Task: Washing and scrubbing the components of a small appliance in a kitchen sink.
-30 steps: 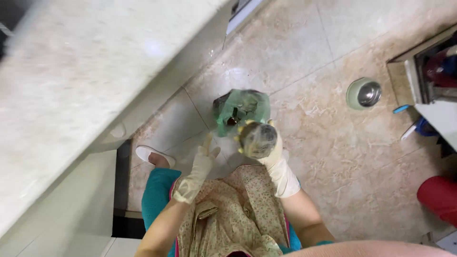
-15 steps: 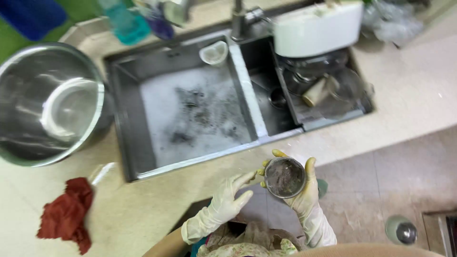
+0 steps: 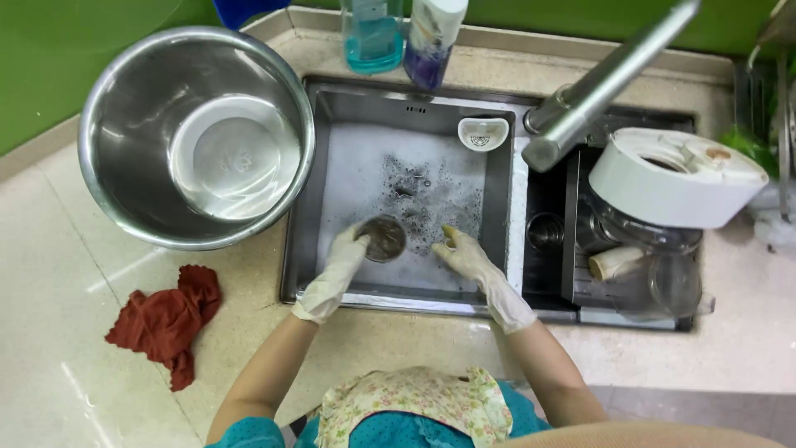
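Seen from above over a double sink [image 3: 308, 207] set in a pale bench [image 3: 66, 274]. Left hand [image 3: 344, 257], gloved, closed around the rim of a small round metal cup [image 3: 383, 238], held low over the foamy water in the left basin. Right hand [image 3: 464, 253], also gloved, just right of the cup and apart from it, fingers loosely spread, holding nothing that can be made out. Small white strainer basket [image 3: 482, 133] hanging on the divider at the basin's far right corner. Long steel tap [image 3: 609, 79] angled over the right basin, crowded with a white round lid [image 3: 676, 178] and clear glassware [image 3: 663, 282]. Large steel bowl [image 3: 195, 137] on the bench left of the sink, a white plate inside. Crumpled red cloth [image 3: 166, 319] on the bench near the left forearm. Two soap bottles [image 3: 402, 33] at the back edge behind the sink
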